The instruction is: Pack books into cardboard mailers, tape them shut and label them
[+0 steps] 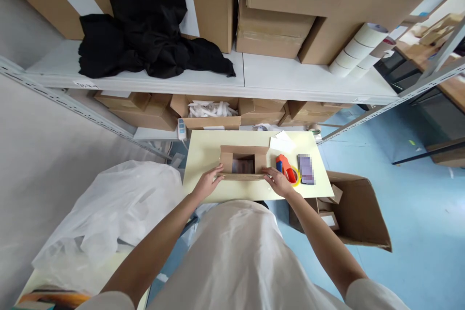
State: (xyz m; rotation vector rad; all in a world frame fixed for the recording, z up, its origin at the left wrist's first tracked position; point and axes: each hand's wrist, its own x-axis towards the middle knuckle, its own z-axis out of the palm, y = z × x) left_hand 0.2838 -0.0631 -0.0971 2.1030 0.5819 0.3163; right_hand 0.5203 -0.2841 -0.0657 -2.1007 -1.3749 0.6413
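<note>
A small cardboard box (244,150) stands on the pale yellow table (201,150) in front of me, its top flaps folded out. Inside it lies something dark and reddish (242,166), whose kind I cannot make out. My left hand (209,182) grips the box's left near corner, thumb and fingers closed on the flap edge. At the right near corner, my right hand (277,182) pinches the other flap. Close to the right hand is an orange and blue tape dispenser (286,167) with a roll of yellow tape (297,177).
A phone (305,169) with a blurred patch and white papers (281,141) share the table. Behind rises a grey shelf (290,77) with cartons, black cloth (145,34) and tape rolls (358,48). White plastic sheeting (119,208) is at left, an open carton (359,208) at right.
</note>
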